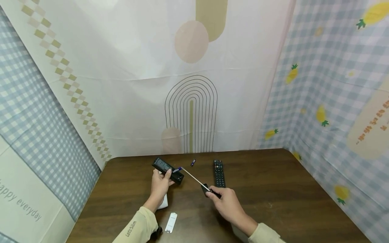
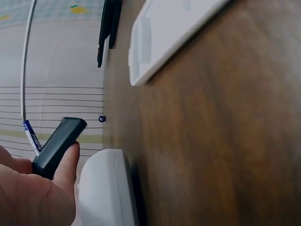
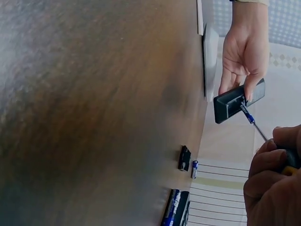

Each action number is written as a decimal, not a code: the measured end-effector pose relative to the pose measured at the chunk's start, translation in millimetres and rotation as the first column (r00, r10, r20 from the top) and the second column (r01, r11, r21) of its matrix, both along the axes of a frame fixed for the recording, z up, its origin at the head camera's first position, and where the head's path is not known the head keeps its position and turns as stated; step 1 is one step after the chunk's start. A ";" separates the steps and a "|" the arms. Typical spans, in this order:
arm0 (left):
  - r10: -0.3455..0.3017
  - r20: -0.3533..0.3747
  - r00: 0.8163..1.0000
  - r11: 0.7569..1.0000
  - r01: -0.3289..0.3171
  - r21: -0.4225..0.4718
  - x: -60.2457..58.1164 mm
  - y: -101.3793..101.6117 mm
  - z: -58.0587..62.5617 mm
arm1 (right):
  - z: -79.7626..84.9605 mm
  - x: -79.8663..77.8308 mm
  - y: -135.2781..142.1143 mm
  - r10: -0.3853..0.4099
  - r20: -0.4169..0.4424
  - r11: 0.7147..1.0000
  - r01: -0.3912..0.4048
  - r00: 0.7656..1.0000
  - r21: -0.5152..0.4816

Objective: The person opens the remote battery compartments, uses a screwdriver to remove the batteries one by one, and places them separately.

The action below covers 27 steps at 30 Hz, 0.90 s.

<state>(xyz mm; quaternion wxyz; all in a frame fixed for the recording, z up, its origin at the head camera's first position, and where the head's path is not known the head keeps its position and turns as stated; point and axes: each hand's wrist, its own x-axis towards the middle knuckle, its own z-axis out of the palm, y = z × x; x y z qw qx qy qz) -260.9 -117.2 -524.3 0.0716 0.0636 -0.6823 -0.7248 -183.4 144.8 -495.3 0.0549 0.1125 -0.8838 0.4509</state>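
Note:
My left hand (image 1: 160, 185) holds a black remote control (image 1: 161, 165) above the table, its back turned up and its battery bay uncovered in the right wrist view. A blue-and-white battery (image 3: 246, 113) sticks out of the bay at a slant. My right hand (image 1: 226, 204) grips a screwdriver (image 1: 194, 178) by its dark handle, which shows some yellow in the right wrist view. The thin metal shaft reaches across to the left, and its tip is right at the battery's raised end. Part of the handle is hidden by the fingers.
Another black remote (image 1: 219, 173) lies buttons up beyond my right hand. A loose battery (image 1: 193, 162) is near the back edge. A small black piece (image 3: 184, 157) rests on the table (image 1: 258, 192). Below my left hand are a white rounded object (image 2: 103, 188) and a white cover (image 1: 171, 222).

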 end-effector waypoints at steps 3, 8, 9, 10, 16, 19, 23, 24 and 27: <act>0.014 0.008 1.000 0.999 -0.014 -0.034 0.0 -0.2 1.1 | -2.8 0.4 0.3 -0.006 0.010 1.000 0.006 1.000 -0.002; 0.013 -0.008 1.000 0.991 -0.014 -0.129 -1.4 1.3 3.1 | -8.6 -0.7 0.4 -0.020 0.005 1.000 0.020 1.000 0.012; 0.006 -0.012 1.000 0.989 -0.007 -0.146 -1.8 1.8 3.1 | -9.6 -0.9 0.2 -0.020 0.004 1.000 0.020 1.000 0.018; 0.001 -0.018 1.000 0.987 -0.004 -0.159 -2.2 2.3 2.8 | -10.4 -0.9 0.1 -0.019 0.007 1.000 0.019 1.000 0.022; 0.008 -0.032 0.999 0.977 -0.015 -0.214 -2.2 0.3 1.4 | -15.0 -2.3 1.6 -0.023 0.021 0.999 0.023 0.999 0.036; 0.013 -0.032 0.999 0.975 -0.020 -0.222 -2.1 -1.5 1.3 | -16.7 -2.9 3.3 -0.044 0.008 0.998 0.043 0.999 0.052; 0.017 -0.018 1.000 0.978 -0.020 -0.210 -2.4 -3.5 2.7 | -17.6 -2.5 5.3 -0.073 0.007 0.996 0.073 0.997 0.053; 0.021 -0.022 1.000 0.979 -0.025 -0.200 -2.2 -4.2 3.5 | -17.8 -2.4 5.9 -0.076 0.005 0.996 0.076 0.997 0.053; 0.041 -0.017 0.999 0.985 -0.044 -0.165 -1.8 -6.4 5.8 | -17.9 -1.9 7.1 -0.085 0.017 0.995 0.084 0.996 0.049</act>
